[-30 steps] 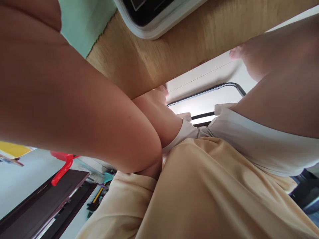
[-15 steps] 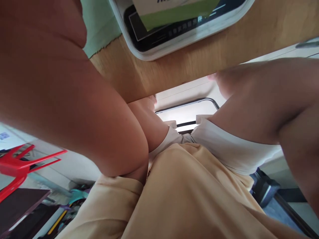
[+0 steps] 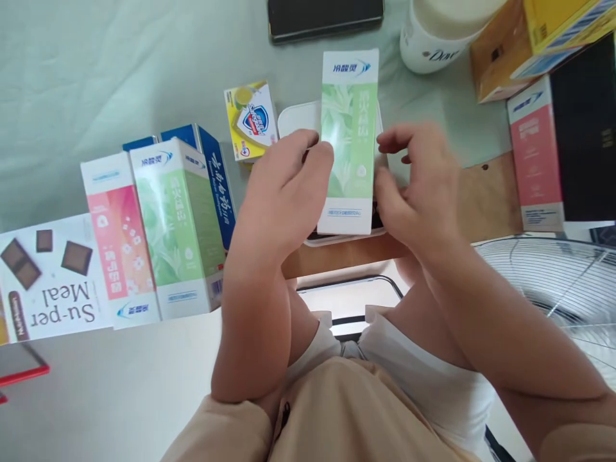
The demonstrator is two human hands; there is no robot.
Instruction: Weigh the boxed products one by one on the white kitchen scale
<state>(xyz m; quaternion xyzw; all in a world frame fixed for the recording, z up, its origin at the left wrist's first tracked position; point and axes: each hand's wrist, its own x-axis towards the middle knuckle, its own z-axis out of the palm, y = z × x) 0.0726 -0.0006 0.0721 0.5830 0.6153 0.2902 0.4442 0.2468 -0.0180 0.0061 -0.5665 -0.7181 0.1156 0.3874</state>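
A green-and-white toothpaste box stands out in the middle, above a white tray-like thing with rounded corners. My left hand is closed on the left edge of this box; the fingertips are partly hidden. On the other side my right hand has its thumb and fingers apart, close by the box's right edge and slightly blurred. I see nothing held in it. The box covers most of the tray-like thing, so what lies under it is largely hidden. A yellow-and-white Safeguard soap box is just beyond my left hand.
On the left are a pink toothpaste box, another green toothpaste box, blue boxes and a Su-per Meal box. Farther back are a phone and a Dove tub. A fan stands at right.
The view has swung up from my lap to the tabletop. Both hands now show at the green toothpaste box; before, they were out of sight.
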